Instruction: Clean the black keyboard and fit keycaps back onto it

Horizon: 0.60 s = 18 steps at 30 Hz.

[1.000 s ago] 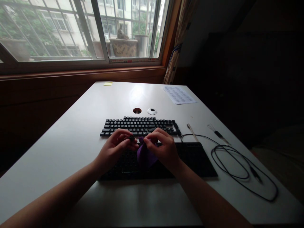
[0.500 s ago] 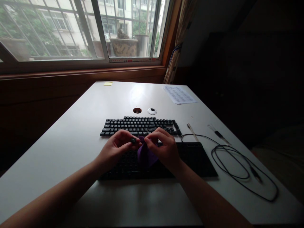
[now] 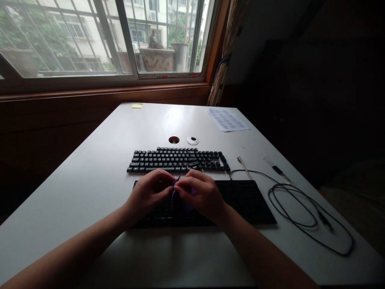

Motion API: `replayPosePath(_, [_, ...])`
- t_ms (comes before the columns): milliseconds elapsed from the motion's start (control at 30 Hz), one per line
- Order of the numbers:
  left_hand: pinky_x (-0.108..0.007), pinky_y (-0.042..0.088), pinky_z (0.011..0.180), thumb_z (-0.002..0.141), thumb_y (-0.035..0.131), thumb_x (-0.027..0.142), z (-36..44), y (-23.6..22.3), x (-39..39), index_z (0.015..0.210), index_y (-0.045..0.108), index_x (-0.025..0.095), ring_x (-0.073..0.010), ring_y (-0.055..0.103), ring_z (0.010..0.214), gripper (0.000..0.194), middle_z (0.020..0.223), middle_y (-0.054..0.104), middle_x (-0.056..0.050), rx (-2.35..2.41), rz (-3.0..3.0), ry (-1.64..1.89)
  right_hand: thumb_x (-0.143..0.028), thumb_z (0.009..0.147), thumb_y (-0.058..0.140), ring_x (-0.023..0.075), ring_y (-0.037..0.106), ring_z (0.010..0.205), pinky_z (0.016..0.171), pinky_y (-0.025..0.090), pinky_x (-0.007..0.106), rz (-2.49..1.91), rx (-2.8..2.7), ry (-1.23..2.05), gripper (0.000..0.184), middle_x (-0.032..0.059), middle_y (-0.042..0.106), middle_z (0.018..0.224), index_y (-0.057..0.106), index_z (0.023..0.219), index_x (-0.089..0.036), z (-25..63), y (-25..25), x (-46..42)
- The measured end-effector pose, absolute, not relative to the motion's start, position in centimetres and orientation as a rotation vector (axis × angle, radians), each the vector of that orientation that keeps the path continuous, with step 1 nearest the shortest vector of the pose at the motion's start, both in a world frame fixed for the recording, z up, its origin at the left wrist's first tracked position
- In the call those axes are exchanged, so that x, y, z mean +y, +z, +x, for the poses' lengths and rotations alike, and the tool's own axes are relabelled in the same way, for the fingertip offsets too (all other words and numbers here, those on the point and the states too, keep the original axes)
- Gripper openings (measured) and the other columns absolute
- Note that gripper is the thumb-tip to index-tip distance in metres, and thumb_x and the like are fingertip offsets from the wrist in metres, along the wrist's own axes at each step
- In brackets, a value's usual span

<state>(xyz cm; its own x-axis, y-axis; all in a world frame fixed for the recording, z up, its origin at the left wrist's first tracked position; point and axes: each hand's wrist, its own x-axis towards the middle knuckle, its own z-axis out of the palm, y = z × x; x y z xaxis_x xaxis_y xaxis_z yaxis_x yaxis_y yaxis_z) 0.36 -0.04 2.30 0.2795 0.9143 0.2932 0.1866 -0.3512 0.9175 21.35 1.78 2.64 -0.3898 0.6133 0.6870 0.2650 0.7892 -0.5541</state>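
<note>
My left hand (image 3: 150, 190) and my right hand (image 3: 201, 192) meet fingertip to fingertip above a black keyboard base (image 3: 240, 202). A purple cloth (image 3: 183, 204) hangs from my right hand's pinch, partly hidden behind the fingers. The fingers of my left hand are closed on a small black keycap, which the cloth and fingers now cover from sight. Just beyond the hands, removed black keycaps (image 3: 162, 157) lie in keyboard-like rows on the white table (image 3: 90, 172), with one long cap resting askew on others.
To the right lie a coiled black cable (image 3: 300, 216), a brush with a pale handle (image 3: 244, 167) and a wire keycap puller (image 3: 278, 170). Farther back are printed sheets (image 3: 228, 120), a yellow sticky note (image 3: 136, 106), a round table hole (image 3: 173, 140) and its white cover (image 3: 193, 141).
My left hand turned the keycap in its fingers, then both hands came together. The purple cloth moved slightly left and now meets the left fingertips, and the keycap went out of sight.
</note>
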Motion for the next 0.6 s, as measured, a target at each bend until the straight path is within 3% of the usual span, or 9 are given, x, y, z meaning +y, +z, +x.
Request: replayPosePath(600, [-0.027, 0.062, 0.076, 0.085, 0.07, 0.019, 0.43, 2.46, 0.03, 0.098, 0.071, 0.017, -0.0179, 0.074, 0.084, 0.013, 0.095, 0.076, -0.006, 1.103, 1.917, 1.116, -0.018, 0.094, 0.063, 0.0159, 0.056, 0.07, 0.067, 0.044, 0.031, -0.856, -2.087, 0.048, 0.012, 0.0022, 0.062, 0.075, 0.067, 0.082, -0.019, 21.03, 2.33, 1.78])
